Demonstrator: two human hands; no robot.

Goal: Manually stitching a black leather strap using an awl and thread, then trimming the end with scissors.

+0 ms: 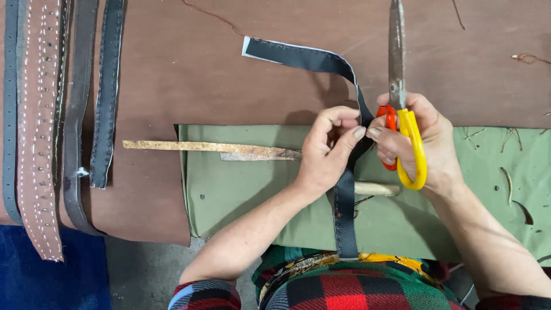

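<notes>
A long dark grey leather strap runs from the brown table top down over the green cloth to my lap. My left hand pinches the strap near its middle between thumb and fingers. My right hand also touches the strap with its fingertips while it carries scissors with yellow and orange handles, blades closed and pointing away from me. A rusty flat blade with a pale wooden handle lies across the cloth under my left hand.
Several stitched leather strips, brown and grey, lie side by side at the left on the brown table. Loose thread scraps sit at the right. A blue cloth is at the lower left.
</notes>
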